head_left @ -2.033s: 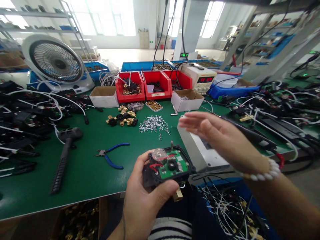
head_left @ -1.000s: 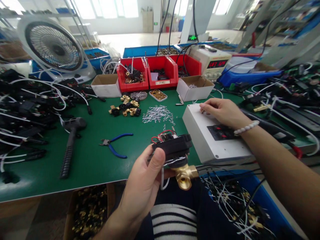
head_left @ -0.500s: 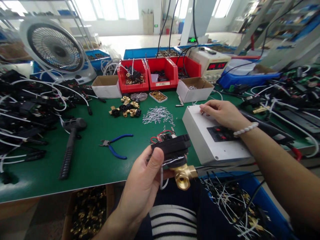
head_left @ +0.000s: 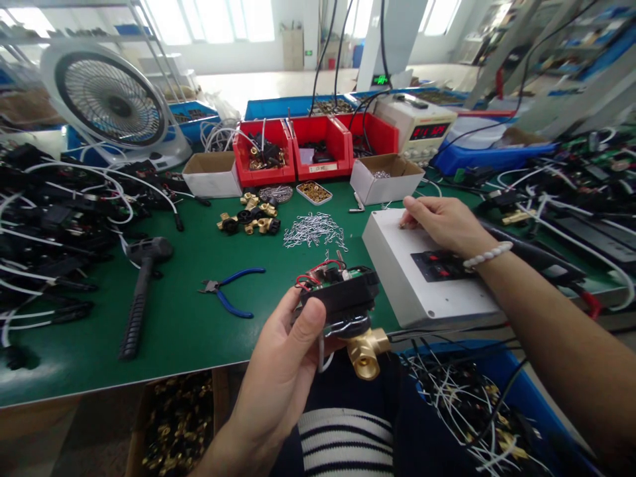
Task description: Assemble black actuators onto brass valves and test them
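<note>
My left hand (head_left: 285, 371) grips a valve assembly (head_left: 345, 308) in front of my lap: a black housing with a green circuit board and red wires on top, a brass fitting (head_left: 366, 351) below. The housing tilts slightly toward me. My right hand (head_left: 442, 222) rests on the far end of a white box (head_left: 397, 265) with a black panel of red terminals. Its fingers are curled and press down on the box's top.
Blue-handled pliers (head_left: 231, 291), a black mallet (head_left: 142, 291), metal clips (head_left: 313, 228) and brass fittings (head_left: 251, 218) lie on the green mat. Red bins (head_left: 318, 156), cardboard boxes, a fan (head_left: 106, 99) and a power supply (head_left: 422, 126) stand behind. Black units with white cables crowd both sides.
My right hand came down from the air onto the white box and stays there. My left hand turned the valve side-on, showing the brass fitting; lately it tilted slightly back.
</note>
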A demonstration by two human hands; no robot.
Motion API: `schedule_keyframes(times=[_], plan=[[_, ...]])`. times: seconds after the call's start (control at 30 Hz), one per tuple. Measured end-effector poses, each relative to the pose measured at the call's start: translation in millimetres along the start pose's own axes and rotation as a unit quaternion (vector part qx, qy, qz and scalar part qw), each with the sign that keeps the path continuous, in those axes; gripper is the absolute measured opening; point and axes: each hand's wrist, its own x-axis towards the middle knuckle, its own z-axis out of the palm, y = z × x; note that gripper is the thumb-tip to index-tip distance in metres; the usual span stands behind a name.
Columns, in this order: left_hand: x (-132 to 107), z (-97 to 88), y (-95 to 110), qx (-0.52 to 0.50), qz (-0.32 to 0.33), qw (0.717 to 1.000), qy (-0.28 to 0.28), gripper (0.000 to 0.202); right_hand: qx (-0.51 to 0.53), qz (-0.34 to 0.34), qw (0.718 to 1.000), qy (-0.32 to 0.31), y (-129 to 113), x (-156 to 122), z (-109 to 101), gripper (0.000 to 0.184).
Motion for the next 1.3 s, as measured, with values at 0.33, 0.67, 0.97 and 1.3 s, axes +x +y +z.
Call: schedule_keyframes(times=[0.33, 0.67, 0.97, 1.3], plan=[[-5, 0.3, 5, 0.012, -0.009, 1.000, 0.017, 0.043, 0.004, -0.012, 1.000, -0.010, -2, -1, 1, 0.042], [-5, 2.1, 3, 0.008, -0.001, 1.000, -0.013, 0.040, 0.001, -0.009, 1.000, -0.021, -3, -3, 0, 0.033], [-6, 3.1, 4, 0.008, 0.016, 1.000, -0.022, 0.046, -0.001, 0.002, 1.000, -0.028, -2, -2, -1, 0.029], [-18, 12.3, 8, -0.071, -0.051, 0.996, 0.013, 0.057, -0.009, -0.021, 0.999, -0.025, -6, -4, -3, 0.036]])
